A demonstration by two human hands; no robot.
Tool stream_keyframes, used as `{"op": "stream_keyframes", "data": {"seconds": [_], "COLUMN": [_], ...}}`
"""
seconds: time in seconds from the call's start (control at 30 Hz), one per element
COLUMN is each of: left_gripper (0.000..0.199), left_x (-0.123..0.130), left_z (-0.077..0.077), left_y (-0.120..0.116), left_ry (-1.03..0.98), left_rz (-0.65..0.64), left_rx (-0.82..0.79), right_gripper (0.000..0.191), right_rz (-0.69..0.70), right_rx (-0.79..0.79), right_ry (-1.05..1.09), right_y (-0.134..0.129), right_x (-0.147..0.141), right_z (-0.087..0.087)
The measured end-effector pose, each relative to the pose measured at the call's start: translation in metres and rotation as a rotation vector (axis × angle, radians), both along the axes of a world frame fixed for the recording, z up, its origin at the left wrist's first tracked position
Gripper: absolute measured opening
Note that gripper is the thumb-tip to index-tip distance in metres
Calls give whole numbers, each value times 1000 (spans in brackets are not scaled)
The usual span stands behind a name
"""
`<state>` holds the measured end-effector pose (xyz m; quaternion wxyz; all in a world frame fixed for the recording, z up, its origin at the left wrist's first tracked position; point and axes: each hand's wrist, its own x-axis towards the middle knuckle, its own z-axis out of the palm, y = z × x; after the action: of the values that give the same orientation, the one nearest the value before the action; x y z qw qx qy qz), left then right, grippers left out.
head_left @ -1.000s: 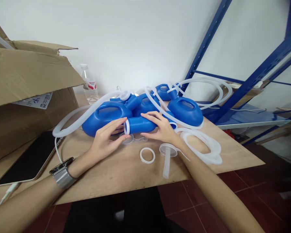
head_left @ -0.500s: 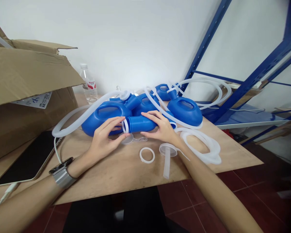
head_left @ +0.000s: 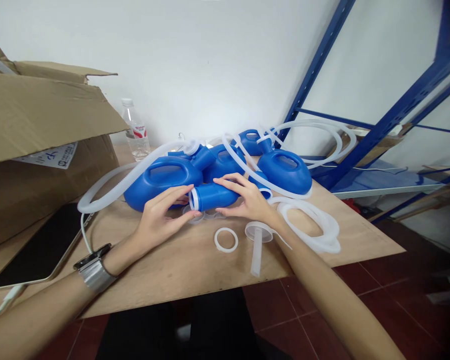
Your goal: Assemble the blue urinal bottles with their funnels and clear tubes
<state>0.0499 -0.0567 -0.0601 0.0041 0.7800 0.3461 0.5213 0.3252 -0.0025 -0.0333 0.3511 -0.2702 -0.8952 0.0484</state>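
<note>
My right hand (head_left: 249,200) is closed around a short, bent blue plastic neck piece (head_left: 215,196), held just above the table with its open end toward the left. A white ring (head_left: 194,199) sits around that end. The thumb and fingertips of my left hand (head_left: 165,215) pinch the ring at its top and bottom edges. Beneath it lies a clear plastic cap (head_left: 190,214), partly hidden by my left thumb. Nearer the table's front are a second white ring (head_left: 226,240) and a translucent funnel-like cap with a stem (head_left: 257,250).
Blue jugs with handles (head_left: 285,175) crowd the back of the wooden table, with pale hoses looped over them. A coiled hose (head_left: 332,232) lies on the right. To the left are a cardboard box (head_left: 48,110), a tablet (head_left: 37,250) and a water bottle (head_left: 138,132). A blue metal rack (head_left: 382,180) stands at right.
The white ring, before held slightly off the neck piece's end, now sits around it. The neck piece has shifted slightly left and tilted, its open end lower.
</note>
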Motion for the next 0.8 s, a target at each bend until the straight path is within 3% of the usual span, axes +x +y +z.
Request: {"op": "stream_keyframes", "data": {"seconds": [0.33, 0.8], "left_gripper": [51, 51], "left_x": [3, 3], "left_z": [2, 0], "left_y": [-2, -2], "left_ry": [-68, -56], "left_rz": [22, 21], "left_rx": [-110, -36], "right_gripper": [65, 64], "right_rz": [-4, -26], "right_rx": [53, 74], "right_ry": [2, -2], "right_y": [0, 1], "right_x": [-1, 0], "right_z": [0, 0]}}
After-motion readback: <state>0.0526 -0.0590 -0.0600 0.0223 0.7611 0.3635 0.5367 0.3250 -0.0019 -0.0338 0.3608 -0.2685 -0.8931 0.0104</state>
